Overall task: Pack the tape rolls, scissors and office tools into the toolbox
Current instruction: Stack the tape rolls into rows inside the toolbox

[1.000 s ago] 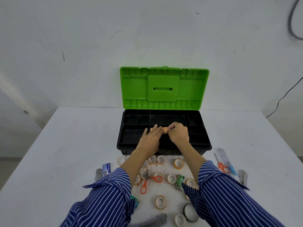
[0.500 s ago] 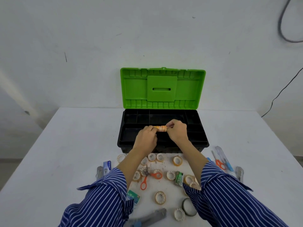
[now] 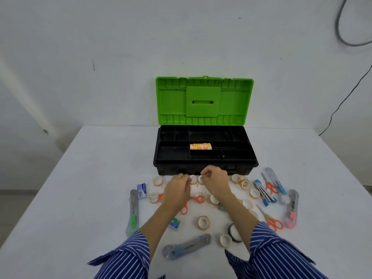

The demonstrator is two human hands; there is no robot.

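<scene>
The toolbox [image 3: 205, 154] stands open at the far side of the white worktop [image 3: 96, 178], its green lid [image 3: 204, 100] upright. One row of tape rolls [image 3: 200, 146] lies on its side in a middle compartment of the black tray; the other compartments look empty.

Both hands are low, just in front of the box, over the nearest loose tape rolls [image 3: 194, 179]. The left hand [image 3: 177, 190] has its fingers curled down on a roll, and the right hand [image 3: 214, 183] seems to pinch another one, but the fingertips hide the contact, so I cannot tell whether each roll is really held.

The risk, in my judgement: the rolls are small, round and lie very close together, so a weak pinch may drop one, and it could roll off. An orange scissors [image 3: 193, 202] lies partly under the wrists and may be pushed.

By my count there are four scissors, of which one is half hidden under the left hand, four utility knives, one blue stapler [image 3: 263, 195], two small boxes, and about fifteen loose rolls; some are hidden by the arms.
</scene>
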